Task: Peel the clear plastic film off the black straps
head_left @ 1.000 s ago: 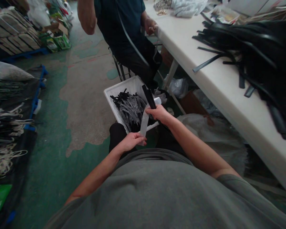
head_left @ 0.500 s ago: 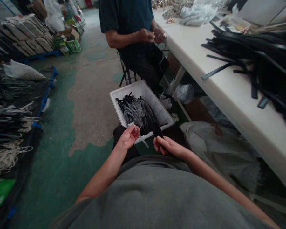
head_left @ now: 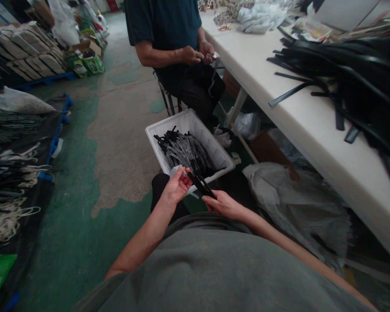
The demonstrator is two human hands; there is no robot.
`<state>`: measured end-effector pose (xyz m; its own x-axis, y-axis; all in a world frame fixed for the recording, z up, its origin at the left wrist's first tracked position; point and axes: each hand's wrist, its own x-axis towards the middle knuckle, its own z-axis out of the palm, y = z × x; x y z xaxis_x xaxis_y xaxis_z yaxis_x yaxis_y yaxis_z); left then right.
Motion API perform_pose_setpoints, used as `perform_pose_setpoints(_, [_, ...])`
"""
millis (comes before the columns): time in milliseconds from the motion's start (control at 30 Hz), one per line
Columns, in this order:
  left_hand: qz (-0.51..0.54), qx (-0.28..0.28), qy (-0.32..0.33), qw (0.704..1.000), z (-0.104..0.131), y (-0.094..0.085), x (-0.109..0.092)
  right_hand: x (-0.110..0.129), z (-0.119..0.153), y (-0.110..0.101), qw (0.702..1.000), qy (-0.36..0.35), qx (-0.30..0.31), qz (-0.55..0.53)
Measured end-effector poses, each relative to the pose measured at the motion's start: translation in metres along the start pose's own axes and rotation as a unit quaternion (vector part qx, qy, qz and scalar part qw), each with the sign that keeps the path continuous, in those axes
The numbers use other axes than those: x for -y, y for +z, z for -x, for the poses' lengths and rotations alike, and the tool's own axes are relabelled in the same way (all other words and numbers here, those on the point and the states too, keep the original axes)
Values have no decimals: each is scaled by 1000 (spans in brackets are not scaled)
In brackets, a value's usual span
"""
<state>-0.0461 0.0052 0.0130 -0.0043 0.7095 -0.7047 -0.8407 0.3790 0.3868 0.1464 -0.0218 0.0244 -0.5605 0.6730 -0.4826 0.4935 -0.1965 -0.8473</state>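
My left hand [head_left: 178, 187] is closed on a small white piece [head_left: 174, 170], thin like plastic or paper, pinched at the fingertips. In my right hand [head_left: 223, 203] are several flat black straps [head_left: 199, 183], gripped at their near end. Their far ends point up and left, close to my left fingers; whether they touch, I cannot tell. Just beyond both hands, a white plastic bin [head_left: 211, 141] stands in front of my knees. Inside it lies a heap of black straps in grey-looking wrapping [head_left: 185, 149].
A co-worker [head_left: 164, 32] sits beyond the bin, hands together over the lap. Along the right runs a white table [head_left: 247, 65] with a pile of black straps [head_left: 354, 73]. Under it lies a translucent sack [head_left: 279, 190]. Bundled cords [head_left: 9, 216] lie at the left.
My right hand has moved slightly left, swinging the straps up and left toward my left hand. The white piece stays in my left hand. The whole view has shifted a little.
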Motion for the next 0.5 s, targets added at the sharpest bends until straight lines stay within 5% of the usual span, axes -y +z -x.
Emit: perform_pose_setpoints(500, [-21, 17, -8, 1000, -2, -12, 3, -3, -2, 4, 1000, 7, 13, -8])
